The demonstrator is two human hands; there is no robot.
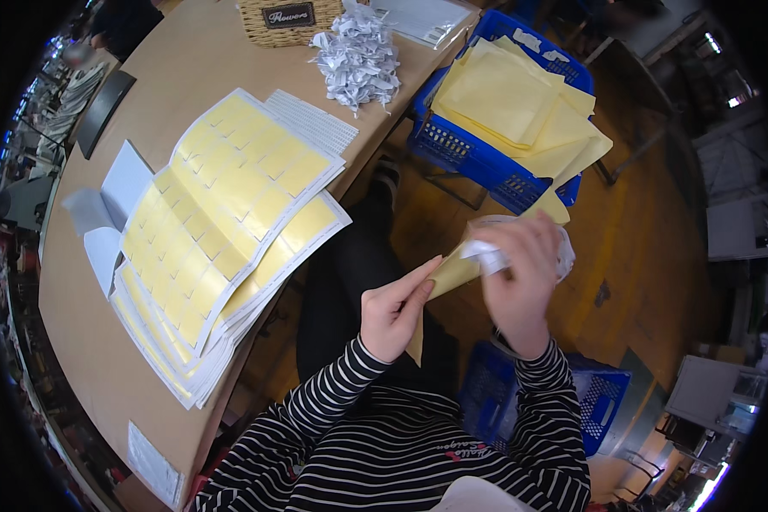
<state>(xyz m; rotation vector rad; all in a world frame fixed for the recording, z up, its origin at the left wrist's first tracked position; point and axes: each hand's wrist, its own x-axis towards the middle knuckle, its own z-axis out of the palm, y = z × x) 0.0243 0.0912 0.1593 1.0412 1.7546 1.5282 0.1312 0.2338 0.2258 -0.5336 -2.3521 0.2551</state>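
a slotted blue basket (442,143) holds yellow paper (502,90). the left hand (392,317) pinches a bent yellow sheet (455,274); the right hand (520,286) grips crumpled white paper (485,255).

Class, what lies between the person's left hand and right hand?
Yellow paper, pinched by the left hand, and something white at the blurred right hand, as the head view shows.

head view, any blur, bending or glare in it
In the head view, the bare right hand is motion-blurred, the bare left hand sharper; in the same head view, the long brown tabletop curves toward the left rim, and a white light streak glares at lower right.
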